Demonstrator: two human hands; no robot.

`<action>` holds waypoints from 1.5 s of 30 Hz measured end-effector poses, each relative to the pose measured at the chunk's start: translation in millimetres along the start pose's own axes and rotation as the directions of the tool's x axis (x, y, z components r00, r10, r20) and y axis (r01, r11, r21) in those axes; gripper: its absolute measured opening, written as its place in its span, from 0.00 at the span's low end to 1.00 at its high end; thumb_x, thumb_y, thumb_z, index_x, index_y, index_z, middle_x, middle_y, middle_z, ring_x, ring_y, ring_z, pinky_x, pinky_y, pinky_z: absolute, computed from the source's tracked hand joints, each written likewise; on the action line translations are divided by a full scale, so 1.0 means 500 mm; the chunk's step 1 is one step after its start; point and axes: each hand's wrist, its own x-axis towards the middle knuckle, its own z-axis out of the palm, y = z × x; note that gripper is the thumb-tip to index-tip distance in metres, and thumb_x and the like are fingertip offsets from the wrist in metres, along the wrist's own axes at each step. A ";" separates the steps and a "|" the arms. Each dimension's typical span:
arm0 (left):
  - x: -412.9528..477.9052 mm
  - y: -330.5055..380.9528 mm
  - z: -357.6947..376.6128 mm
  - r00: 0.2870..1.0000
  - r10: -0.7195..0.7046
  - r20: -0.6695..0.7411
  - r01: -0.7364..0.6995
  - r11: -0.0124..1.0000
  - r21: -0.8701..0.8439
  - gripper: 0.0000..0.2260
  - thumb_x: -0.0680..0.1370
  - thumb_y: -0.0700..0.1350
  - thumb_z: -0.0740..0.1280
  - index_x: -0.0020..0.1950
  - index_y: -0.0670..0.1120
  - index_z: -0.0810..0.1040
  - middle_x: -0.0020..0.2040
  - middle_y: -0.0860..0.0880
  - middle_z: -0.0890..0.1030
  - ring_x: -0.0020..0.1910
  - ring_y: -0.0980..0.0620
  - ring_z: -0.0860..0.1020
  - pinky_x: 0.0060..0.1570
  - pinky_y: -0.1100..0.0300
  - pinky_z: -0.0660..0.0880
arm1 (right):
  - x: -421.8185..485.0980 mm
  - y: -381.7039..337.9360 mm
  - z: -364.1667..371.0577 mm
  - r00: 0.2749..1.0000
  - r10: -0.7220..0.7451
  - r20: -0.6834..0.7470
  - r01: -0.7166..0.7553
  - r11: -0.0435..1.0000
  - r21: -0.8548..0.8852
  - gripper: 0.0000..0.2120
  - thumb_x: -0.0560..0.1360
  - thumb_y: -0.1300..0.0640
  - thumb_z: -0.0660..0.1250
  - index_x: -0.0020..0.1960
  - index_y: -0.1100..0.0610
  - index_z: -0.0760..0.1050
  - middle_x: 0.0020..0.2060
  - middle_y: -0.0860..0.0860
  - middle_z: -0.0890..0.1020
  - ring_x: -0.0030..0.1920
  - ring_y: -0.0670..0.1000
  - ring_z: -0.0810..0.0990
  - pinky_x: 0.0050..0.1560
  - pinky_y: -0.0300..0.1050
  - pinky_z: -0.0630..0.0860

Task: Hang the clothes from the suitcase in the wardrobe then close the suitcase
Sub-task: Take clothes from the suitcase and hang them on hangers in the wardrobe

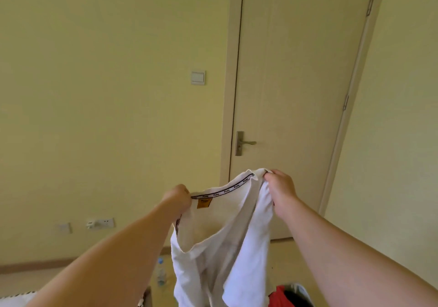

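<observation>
White cotton T-shirt (pixel 213 247) hangs in mid-air in front of me, held up by its neckline between my 2 hands, above the wooden floor (pixel 284 254) and in front of a pale closed door (pixel 296 69). My left hand (pixel 176 199) grips the left end of the collar, its fingers (pixel 186 200) curled tight into the cloth just beside a small orange label (pixel 203 203) sewn inside the neck. My right hand (pixel 279 188) holds the other end of the collar higher up, thumb and fingers clamped on a bunched fold of fabric. Between the hands the white neck tape with black lettering (pixel 227 190) runs taut, rising toward the right. The body of the shirt droops in loose folds to the bottom edge of my view.

At the lower right, just beside the shirt's hem, I see a red garment (pixel 277 297) next to something dark with a pale rim; I cannot tell what that is. A clear plastic bottle with a blue cap (pixel 161 273) stands on the floor left of the shirt. A metal lever handle (pixel 246 142) sits on the door's left edge, above the shirt. On the yellow wall (pixel 106 117) are a white light switch (pixel 198 77) near the door frame and, low down, a white socket (pixel 100 223).
</observation>
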 end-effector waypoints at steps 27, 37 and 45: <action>-0.405 0.206 0.031 0.830 0.503 0.240 -0.384 0.829 -0.408 0.08 0.78 0.42 0.64 0.39 0.45 0.69 0.33 0.49 0.71 0.31 0.53 0.68 0.31 0.62 0.64 | -0.372 -0.039 -0.191 0.948 0.308 0.083 -0.293 0.943 -0.155 0.09 0.69 0.65 0.56 0.30 0.59 0.65 0.23 0.55 0.71 0.29 0.54 0.69 0.34 0.41 0.66; -0.665 0.274 0.145 0.708 0.497 0.501 -0.386 0.867 -0.314 0.04 0.76 0.43 0.62 0.48 0.45 0.75 0.42 0.45 0.75 0.37 0.49 0.72 0.36 0.61 0.70 | -0.534 -0.034 -0.480 0.959 0.283 -0.020 -0.284 0.958 -0.047 0.11 0.69 0.66 0.54 0.29 0.58 0.64 0.26 0.56 0.69 0.27 0.55 0.67 0.31 0.39 0.65; -0.857 0.352 0.227 0.800 0.485 0.352 -0.549 0.829 0.107 0.07 0.75 0.42 0.59 0.52 0.44 0.68 0.43 0.47 0.76 0.38 0.46 0.76 0.37 0.58 0.75 | -0.659 -0.009 -0.679 0.951 0.233 -0.202 -0.234 0.972 0.017 0.12 0.65 0.66 0.57 0.28 0.56 0.57 0.24 0.53 0.63 0.28 0.52 0.62 0.31 0.40 0.59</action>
